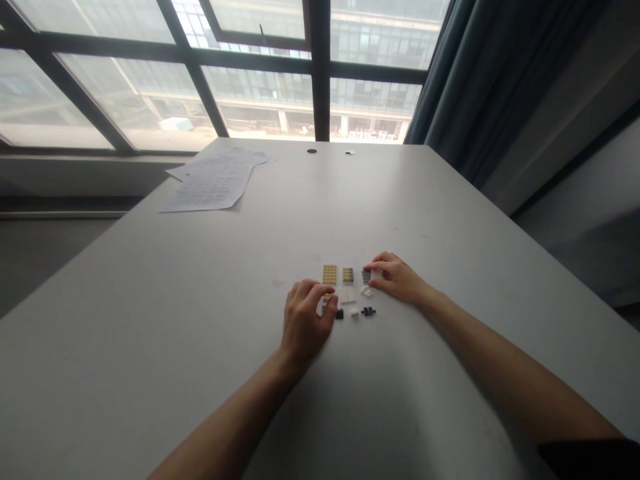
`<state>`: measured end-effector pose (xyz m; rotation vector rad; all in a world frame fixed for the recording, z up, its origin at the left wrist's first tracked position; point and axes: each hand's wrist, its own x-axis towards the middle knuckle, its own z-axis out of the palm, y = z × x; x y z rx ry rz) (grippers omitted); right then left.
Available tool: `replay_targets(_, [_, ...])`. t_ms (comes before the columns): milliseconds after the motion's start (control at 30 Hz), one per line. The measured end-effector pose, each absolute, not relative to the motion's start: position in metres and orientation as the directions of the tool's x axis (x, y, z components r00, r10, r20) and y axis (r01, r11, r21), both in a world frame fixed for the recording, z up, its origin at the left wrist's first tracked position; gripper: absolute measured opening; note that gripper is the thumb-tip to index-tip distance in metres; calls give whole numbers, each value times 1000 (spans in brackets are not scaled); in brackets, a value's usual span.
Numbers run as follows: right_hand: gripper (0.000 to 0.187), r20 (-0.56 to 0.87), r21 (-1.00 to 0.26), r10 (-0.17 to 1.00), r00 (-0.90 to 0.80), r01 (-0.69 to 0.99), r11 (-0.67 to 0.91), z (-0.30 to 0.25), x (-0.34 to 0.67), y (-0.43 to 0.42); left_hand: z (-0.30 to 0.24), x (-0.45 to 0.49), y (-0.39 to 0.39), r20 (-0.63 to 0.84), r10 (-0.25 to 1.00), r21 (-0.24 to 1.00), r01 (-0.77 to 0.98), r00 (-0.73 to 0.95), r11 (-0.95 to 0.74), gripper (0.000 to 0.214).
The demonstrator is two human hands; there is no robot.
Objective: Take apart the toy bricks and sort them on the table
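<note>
While the white tabletop's (pixel 150 287) edges lie distant, the right hand (pixel 395 279) pinches a grey studded plate (pixel 366 276). Left hand (pixel 307 320): hold unclear.

Left hand (pixel 309 319), right hand (pixel 399 279), toy bricks (pixel 329 274), table (pixel 200 300)

The left hand (pixel 309 319) partly covers a small tan piece (pixel 327 297) — whether its fingertips touch it cannot be told. Fingers of the right hand (pixel 397 277) hide part of a gray brick (pixel 366 276). Print on the papers (pixel 210 187) is too small to read. The left forearm (pixel 235 420), dark sleeve (pixel 590 460), table (pixel 200 280) and curtain (pixel 480 73) run out of view; the building (pixel 383 40) outside is hazy.
</note>
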<state>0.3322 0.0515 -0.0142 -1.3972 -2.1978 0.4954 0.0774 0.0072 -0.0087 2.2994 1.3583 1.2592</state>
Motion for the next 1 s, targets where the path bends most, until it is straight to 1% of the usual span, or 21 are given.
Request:
replay_targets(367, [28,225,-549,912,-342,729,409,-13,330,48,-7,78,7,569,791,533,633,224,-562,5])
replay_targets(1000, [26,228,-485,914,-335,775,405,-10,332,47,-10,78,8,571,789,526,638,225,-563,5])
